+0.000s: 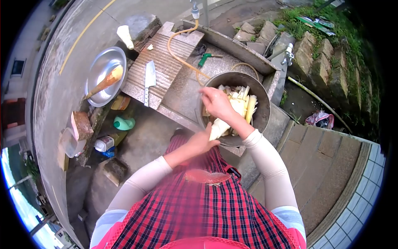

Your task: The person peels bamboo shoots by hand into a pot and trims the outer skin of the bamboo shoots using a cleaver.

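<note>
Over the near rim of a large round metal pot (265,93), my left hand (198,142) is closed around the lower end of a pale peeled bamboo shoot (218,129). My right hand (217,103) is above the pot's left side, fingers curled together; what they hold, if anything, cannot be made out. Several pale shoot pieces (251,108) fill the pot. Left of it, a cleaver (150,76) lies on a ridged stone washboard (168,56). A steel basin (93,68) farther left holds a shoot with a brown, partly husked end (108,81).
Another pale shoot (125,36) lies beyond the washboard. An orange hose (171,45) runs from a tap (195,10) into the stone sink, where a green spray nozzle (204,60) lies. A green bottle (123,123) and a brick (81,125) are at left; a second tap (288,54) stands right.
</note>
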### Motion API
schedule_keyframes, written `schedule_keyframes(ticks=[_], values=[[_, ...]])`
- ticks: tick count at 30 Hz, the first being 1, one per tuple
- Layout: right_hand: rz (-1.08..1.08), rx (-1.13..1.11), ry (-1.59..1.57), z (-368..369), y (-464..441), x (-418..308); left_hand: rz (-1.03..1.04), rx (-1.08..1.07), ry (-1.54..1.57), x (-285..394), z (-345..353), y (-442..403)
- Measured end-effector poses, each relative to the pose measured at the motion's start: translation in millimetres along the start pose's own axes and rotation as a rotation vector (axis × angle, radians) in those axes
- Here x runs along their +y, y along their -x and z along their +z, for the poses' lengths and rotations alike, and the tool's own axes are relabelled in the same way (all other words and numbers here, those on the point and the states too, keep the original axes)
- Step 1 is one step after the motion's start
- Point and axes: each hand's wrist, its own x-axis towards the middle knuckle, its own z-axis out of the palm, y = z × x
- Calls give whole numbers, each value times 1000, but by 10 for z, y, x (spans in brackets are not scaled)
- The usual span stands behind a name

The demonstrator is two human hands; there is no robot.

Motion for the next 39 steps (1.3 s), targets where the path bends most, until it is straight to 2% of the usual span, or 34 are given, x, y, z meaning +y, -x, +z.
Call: schedule_keyframes(ticks=[1, 2, 5, 7, 8, 10, 12, 14, 15, 17, 19, 20, 22, 23, 24, 25, 26, 27, 28, 29, 30, 33, 36, 39], values=[[-1, -81, 29, 174, -139, -122, 24, -33, 59, -128, 65, -57], [-3, -195, 62, 357, -282, -217, -38, -79, 76, -58, 6, -65], [55, -508, 181, 1149, -659, -325, 154, 55, 273, -153, 129, -144], [64, -483, 126, 1813, -822, -251, 265, 121, 395, -136, 14, -210], [65, -469, 94, 2127, -908, -207, 438, 228, 312, -271, 134, -224], [150, -390, 72, 2631, -1085, -126, 507, 227, 129, -523, 413, -133], [239, -358, 102, 3075, -1235, -17, 393, 90, 104, -619, 485, -42], [257, -257, 120, 3233, -1294, -52, 394, 36, 69, -661, 462, -22], [270, -203, 133, 3287, -1314, -37, 395, 9, 52, -583, 226, -13], [354, -253, 160, 3363, -1370, -21, 311, -141, -49, -277, -295, -45], [432, -211, 219, 3402, -1382, -70, 364, 99, -68, -290, -148, -15], [467, -254, 257, 3369, -1422, -73, 361, 96, -37, -347, -72, -49], [633, -302, -9, 2955, -1520, -254, 287, 72, 24, -311, -32, -118], [714, -319, -144, 2676, -1540, -321, 299, 161, -102, -226, -19, -171], [699, -395, -179, 2433, -1559, -282, 300, 254, -231, -141, -7, -228], [608, -282, -212, 2135, -1470, -309, 290, 346, -356, -58, 3, -288], [515, -169, -235, 1791, -1340, -338, 376, 418, -223, -51, 1, -308], [477, -159, -268, 1432, -1167, -303, 454, 501, -93, -67, -19, -350], [478, -115, -397, 937, -947, -521, 450, 365, 84, -49, -88, -355], [382, -48, -341, 614, -661, -565, 435, 233, 255, -22, -125, -337], [359, 26, -363, 300, -383, -612, 529, 80, 79, -220, 102, -399], [412, 345, -460, -302, 448, -533, 264, -2, 15, 10, -250, -341], [519, 622, -517, -421, 1171, -291, 276, -15, -10, -157, -25, -375], [563, 602, -359, -289, 1590, 64, 294, 3, -30, -351, 189, -517]])
